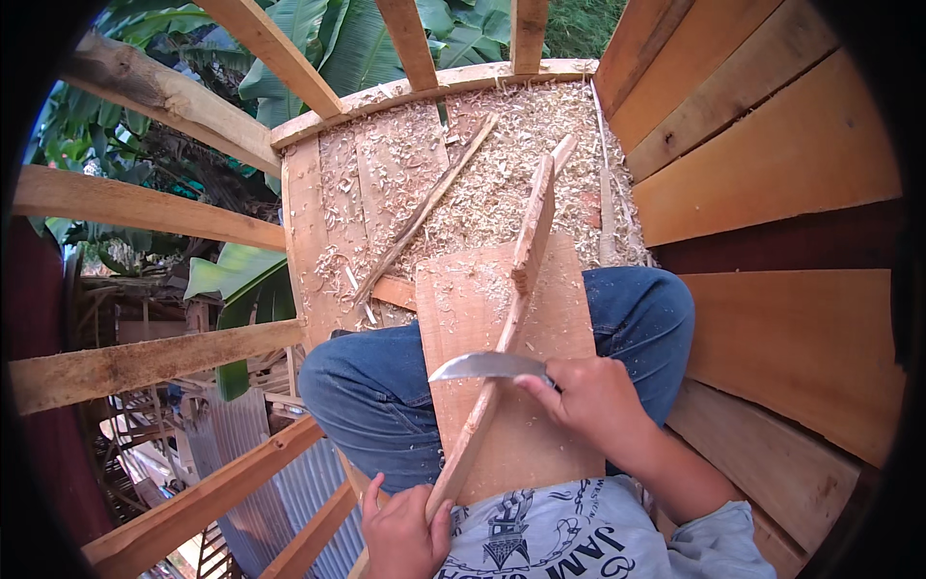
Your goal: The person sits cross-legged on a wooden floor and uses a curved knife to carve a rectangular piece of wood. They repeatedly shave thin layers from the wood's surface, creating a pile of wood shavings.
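Observation:
My right hand (pixel 596 403) is closed round the handle of a knife (pixel 487 365); its broad, curved metal blade points left. The blade lies across a long, rough wooden stick (pixel 475 425), at about the stick's middle. Near its lower end, my left hand (pixel 403 529) grips the stick, with one finger lifted. From there the stick slants up and away to the right, with an uneven, chipped edge on its far half. Beneath it a flat wooden board (pixel 555 328) rests across my lap, with shavings scattered on it. My right fingers hide most of the knife's handle.
Pale wood shavings (pixel 502 125) cover much of the plank floor (pixel 307 203) ahead. A thin wooden strip (pixel 429 207) lies diagonally there. Spaced wooden rails (pixel 154 362) line the left and far sides. A plank wall (pixel 786 347) stands close on the right. Banana leaves (pixel 338 48) hang outside.

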`<action>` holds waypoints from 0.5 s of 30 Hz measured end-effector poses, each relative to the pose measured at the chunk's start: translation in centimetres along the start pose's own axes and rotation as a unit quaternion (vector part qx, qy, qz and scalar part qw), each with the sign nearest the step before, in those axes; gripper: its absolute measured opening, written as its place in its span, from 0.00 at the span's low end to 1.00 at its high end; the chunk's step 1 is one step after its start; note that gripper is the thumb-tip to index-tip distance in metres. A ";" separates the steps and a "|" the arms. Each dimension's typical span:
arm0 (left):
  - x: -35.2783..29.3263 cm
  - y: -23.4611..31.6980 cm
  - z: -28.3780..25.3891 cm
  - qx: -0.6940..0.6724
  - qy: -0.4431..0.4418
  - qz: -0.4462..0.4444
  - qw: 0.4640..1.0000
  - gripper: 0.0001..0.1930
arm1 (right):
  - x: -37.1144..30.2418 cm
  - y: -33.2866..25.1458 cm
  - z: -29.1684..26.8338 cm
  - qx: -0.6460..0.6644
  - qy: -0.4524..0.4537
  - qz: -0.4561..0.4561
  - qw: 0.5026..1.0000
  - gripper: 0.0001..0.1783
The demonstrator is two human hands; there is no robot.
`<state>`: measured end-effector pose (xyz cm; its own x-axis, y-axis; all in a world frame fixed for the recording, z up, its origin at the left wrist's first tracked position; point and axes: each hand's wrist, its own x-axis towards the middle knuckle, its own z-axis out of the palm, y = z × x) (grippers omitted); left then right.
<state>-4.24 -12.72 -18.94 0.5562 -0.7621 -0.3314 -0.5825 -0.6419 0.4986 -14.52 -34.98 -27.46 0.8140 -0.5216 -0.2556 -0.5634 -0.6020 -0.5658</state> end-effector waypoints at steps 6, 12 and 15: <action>-0.3 -1.0 0.7 0.016 0.002 -0.002 1.000 0.07 | 1.8 2.8 0.4 -0.003 0.085 0.083 0.993 0.29; -0.3 -1.3 0.9 0.016 -0.008 -0.006 1.000 0.07 | 0.4 0.1 1.0 0.026 0.038 -0.011 0.999 0.28; -0.3 -1.3 1.0 0.015 0.003 -0.006 1.000 0.07 | 2.7 3.7 0.5 -0.001 0.098 0.087 0.991 0.28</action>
<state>-4.30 -11.75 -20.28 0.5661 -0.7543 -0.3326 -0.5936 -0.6529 0.4705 -14.39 -38.35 -30.63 0.6616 -0.7247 -0.1927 -0.6934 -0.4932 -0.5254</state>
